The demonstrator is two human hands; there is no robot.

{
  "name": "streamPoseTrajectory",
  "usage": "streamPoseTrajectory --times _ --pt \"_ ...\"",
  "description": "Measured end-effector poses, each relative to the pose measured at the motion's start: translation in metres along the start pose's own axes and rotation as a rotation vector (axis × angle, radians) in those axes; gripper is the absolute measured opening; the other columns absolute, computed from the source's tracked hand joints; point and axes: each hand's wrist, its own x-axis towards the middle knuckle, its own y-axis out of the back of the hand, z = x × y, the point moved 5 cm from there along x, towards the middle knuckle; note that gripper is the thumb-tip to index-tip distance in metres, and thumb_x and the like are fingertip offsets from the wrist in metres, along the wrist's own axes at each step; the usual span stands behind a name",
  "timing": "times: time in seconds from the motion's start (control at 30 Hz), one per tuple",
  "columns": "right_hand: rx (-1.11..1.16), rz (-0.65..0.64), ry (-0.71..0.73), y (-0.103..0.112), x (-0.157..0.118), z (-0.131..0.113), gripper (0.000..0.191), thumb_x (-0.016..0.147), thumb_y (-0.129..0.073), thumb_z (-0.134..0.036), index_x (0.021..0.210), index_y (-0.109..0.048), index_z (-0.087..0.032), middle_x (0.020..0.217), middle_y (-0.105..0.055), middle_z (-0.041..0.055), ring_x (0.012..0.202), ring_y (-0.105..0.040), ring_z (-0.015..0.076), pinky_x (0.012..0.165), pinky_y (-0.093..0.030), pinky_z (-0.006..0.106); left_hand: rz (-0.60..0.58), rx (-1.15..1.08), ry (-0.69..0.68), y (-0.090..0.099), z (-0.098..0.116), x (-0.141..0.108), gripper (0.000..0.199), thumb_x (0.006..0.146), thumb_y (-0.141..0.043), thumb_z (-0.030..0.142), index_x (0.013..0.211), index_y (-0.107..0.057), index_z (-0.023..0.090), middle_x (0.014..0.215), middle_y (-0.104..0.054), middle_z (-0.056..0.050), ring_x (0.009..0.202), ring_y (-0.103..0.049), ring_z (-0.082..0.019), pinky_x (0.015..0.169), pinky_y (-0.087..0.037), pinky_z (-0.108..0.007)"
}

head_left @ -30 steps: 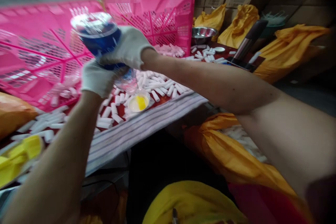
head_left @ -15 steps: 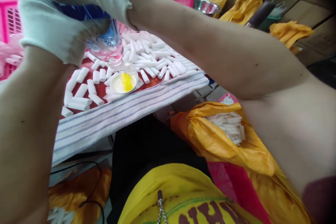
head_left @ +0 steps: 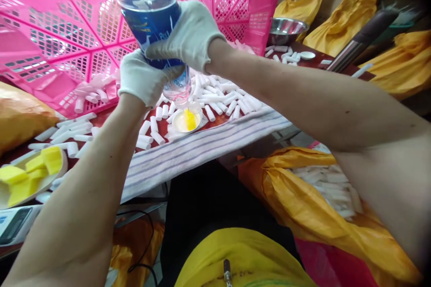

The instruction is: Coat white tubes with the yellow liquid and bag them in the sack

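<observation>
Fingers of left hand [head_left: 141,76] and right hand [head_left: 193,36] are clasping an upended bottle [head_left: 151,22] above the dish [head_left: 178,124]; its tilt is seemingly calling for steadiness.

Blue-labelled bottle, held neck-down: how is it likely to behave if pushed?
The bottle would probably topple if let go, its wide base being up and narrow neck down. Its clear plastic may give if squeezed. Its glossy surface could slip, though the left hand and right hand both grip it.

Arms [head_left: 276,83] outstretched, left hand [head_left: 143,76], right hand [head_left: 193,36] seemingly curled
</observation>
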Motion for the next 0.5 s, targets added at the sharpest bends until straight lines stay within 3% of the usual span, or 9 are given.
streamPoseTrajectory --times 0.17,0.3,0.5 --pt "-0.127 0.041 0.066 0.001 0.004 -0.001 0.045 0.056 -0.074 -0.050 0.089 -0.070 -0.019 0.082 -0.068 -0.0033 0.082 -0.065 0.0148 0.076 -0.054 0.025 0.022 -0.010 0.023 0.003 0.002 0.000 0.039 0.048 -0.087 0.029 0.082 -0.069 0.020 0.083 -0.072 0.004 0.080 -0.063 -0.018 0.080 -0.057 -0.038" --pt "-0.191 0.070 0.069 -0.001 0.010 0.003 0.042 0.055 -0.076 -0.049 0.089 -0.070 -0.025 0.086 -0.070 -0.0031 0.083 -0.066 0.0155 0.076 -0.054 0.024 0.016 -0.025 0.057 0.003 0.001 0.001 0.040 0.047 -0.086 0.029 0.082 -0.069 0.018 0.084 -0.072 0.000 0.082 -0.064 -0.019 0.078 -0.056 -0.036" --pt "-0.185 0.059 0.143 -0.001 0.007 0.000 0.058 0.056 -0.072 -0.061 0.095 -0.070 -0.018 0.086 -0.070 0.0003 0.076 -0.063 0.0134 0.074 -0.052 0.026 -0.005 0.020 0.115 0.004 -0.001 -0.002 0.049 0.048 -0.085 0.034 0.088 -0.068 0.013 0.088 -0.071 -0.002 0.087 -0.062 -0.020 0.083 -0.052 -0.036"
